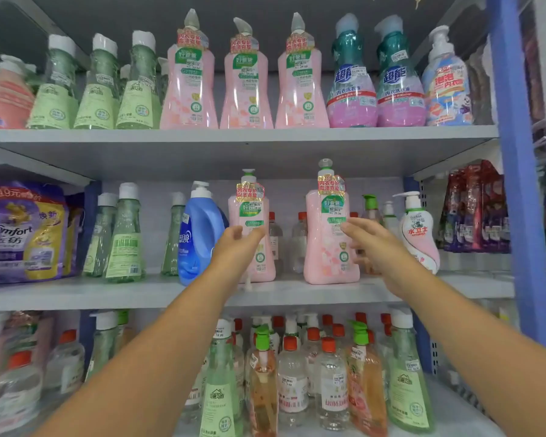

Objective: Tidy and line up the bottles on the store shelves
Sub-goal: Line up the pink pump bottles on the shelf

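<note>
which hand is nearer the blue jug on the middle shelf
Left. The left hand is just right of the blue jug, fingers on the neighbouring pink bottle. The right hand is farther right, by the second pink bottle.

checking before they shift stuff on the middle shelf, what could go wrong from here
1. The left hand reaches the pink bottle with the blue jug close beside it; sliding the bottle left could knock the jug.
2. The right hand is by the taller pink bottle, which stands near the shelf edge; a pull forward might tip it off.
3. Small red-capped bottles behind could topple if either is pushed back.
</note>
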A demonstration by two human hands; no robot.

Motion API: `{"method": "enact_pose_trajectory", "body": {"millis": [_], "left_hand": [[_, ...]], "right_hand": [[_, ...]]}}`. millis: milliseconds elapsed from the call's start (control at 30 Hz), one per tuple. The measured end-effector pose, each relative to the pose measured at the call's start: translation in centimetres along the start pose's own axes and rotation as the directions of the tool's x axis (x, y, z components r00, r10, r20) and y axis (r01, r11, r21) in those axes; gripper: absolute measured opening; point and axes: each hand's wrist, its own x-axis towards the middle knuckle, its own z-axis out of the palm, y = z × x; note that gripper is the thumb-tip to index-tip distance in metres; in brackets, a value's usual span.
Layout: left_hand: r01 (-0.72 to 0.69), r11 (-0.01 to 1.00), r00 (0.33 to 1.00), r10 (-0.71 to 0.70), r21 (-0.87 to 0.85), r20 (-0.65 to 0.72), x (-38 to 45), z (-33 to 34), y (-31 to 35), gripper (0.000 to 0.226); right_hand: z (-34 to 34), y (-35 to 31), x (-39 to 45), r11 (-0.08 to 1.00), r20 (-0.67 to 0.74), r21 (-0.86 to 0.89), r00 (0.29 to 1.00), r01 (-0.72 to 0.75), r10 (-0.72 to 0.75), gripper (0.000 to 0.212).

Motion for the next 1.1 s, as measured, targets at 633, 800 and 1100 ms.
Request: {"method": "enact_pose_trajectory", "body": {"millis": [633, 800, 1100], "left_hand": [[0.008, 0.991, 0.997, 0.002, 0.134, -0.078, 5.3, 0.7, -1.8, 0.067], [-0.059, 0.997, 0.998, 0.059, 0.043, -0.004, 3.8, 1.0, -1.5, 0.074], [-0.387, 0.903, 0.915, 0.401, 0.186, -0.042, -1.5, 0.0, 0.6, 0.058]], "right_hand": [[3.1, 4.3, 4.8, 0.992, 0.036, -0.033, 0.992, -0.118, 0.119, 0.044], [3.3, 3.1, 3.7, 0.992, 0.043, 0.006, 0.991, -0.130, 0.129, 0.047], [3.2, -1.3, 0.9, 0.999, -0.042, 0.029, 0.999, 0.023, -0.021, 0.045]]}}
